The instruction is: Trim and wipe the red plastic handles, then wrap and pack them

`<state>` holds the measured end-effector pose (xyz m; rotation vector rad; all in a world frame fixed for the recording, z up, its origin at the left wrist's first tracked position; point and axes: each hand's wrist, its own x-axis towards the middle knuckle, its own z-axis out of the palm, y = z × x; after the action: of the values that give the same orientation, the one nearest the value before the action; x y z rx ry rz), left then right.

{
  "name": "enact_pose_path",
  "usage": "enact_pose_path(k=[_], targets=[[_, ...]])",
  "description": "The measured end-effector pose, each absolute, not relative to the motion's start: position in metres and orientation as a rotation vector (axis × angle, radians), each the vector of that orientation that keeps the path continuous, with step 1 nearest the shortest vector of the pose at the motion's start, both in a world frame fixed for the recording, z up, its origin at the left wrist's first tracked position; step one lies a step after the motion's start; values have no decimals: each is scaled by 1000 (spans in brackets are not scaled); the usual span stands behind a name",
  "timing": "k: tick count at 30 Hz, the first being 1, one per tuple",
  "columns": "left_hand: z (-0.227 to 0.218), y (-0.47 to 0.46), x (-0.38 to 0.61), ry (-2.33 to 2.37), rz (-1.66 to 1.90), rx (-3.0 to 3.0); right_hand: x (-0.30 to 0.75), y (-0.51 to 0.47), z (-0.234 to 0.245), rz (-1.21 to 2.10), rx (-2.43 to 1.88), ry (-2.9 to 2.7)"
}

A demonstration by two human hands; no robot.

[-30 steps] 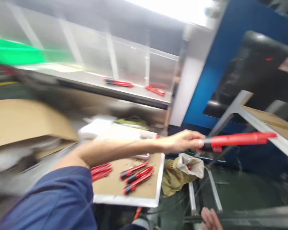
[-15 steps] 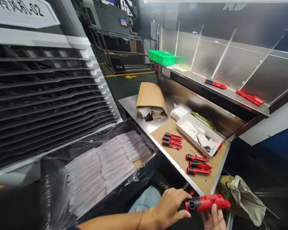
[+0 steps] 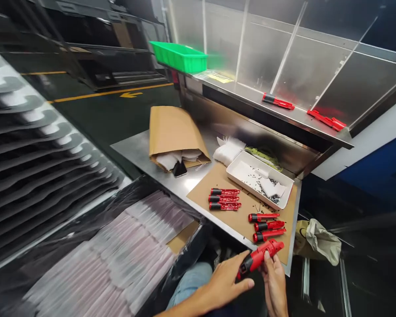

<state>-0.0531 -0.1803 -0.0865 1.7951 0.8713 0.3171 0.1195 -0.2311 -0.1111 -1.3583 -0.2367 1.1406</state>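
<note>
A red-and-black plastic tool housing (image 3: 258, 257) is tilted in front of me, just off the near edge of the bench. My left hand (image 3: 222, 281) grips its black end, with the thumb spread below and the other fingertips partly hidden behind it. At the red end my right hand (image 3: 273, 275) has its thumb on the near side and fingers underneath. Close beyond lie several similar housings: one group (image 3: 269, 226) right by the held part and another group (image 3: 224, 199) farther left, all on a cardboard sheet (image 3: 201, 193).
A white tray (image 3: 237, 174) of small black parts stands behind the housings. Left of it sit white packing (image 3: 229, 150) and a brown paper bag (image 3: 178, 130). The shelf above carries a green bin (image 3: 180, 57) and two red parts. A black-lined box (image 3: 119, 251) of wrapped packs is at left.
The view has turned right, so the bench appears farther left. Both hands have brought the housing slightly up and left, now tilted with its red end higher.
</note>
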Motion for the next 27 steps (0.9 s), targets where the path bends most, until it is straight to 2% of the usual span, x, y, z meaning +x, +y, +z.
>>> enact_pose_path(k=[6,13,17,20,23,27], targets=[[-123,-116,-56,904,353,1853,118,-176,-130,965,-1292,-35],[-139,-12,-71,1288,530,1934,138,-68,-163,760,-1369,120],[-155,61,-100,1473,469,1949,142,-36,-181,706,-1435,239],[-168,95,-110,1444,355,1995,143,-25,-188,711,-1473,292],[-178,108,-109,1354,239,2041,143,-16,-182,758,-1483,272],[-184,111,-103,1270,151,2089,139,-31,-145,848,-1440,170]])
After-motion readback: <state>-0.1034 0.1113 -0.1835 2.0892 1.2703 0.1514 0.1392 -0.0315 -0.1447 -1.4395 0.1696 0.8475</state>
